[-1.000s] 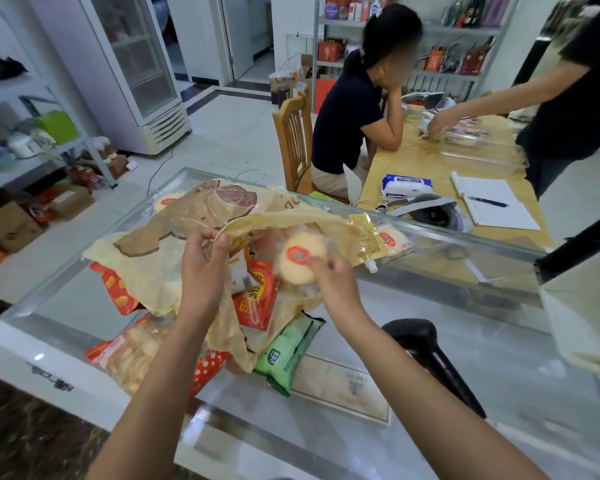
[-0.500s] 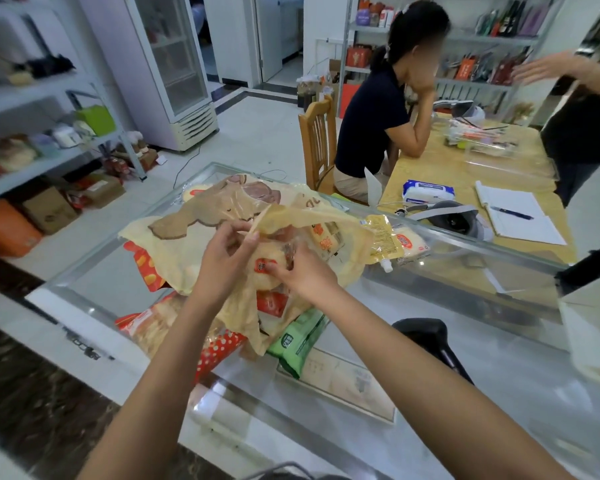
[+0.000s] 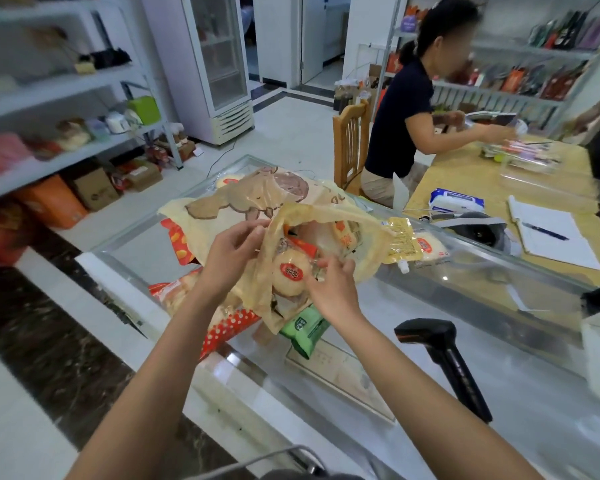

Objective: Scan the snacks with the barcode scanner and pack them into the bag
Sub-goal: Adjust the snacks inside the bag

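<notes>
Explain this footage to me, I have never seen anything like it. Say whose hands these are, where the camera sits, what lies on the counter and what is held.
There is no machine here. A person works with bare hands, and one wide-angle camera worn on their head looks forward and down, so you see roughly what they see. The left hand pinches the rim of a thin yellowish bag, holding its mouth open. The right hand has its fingertips at a round snack with a red label, which sits inside the bag; whether it grips the snack is unclear. On the glass counter lie a green packet, a red dotted packet and a yellow spouted pouch. The black barcode scanner rests untouched on the right.
</notes>
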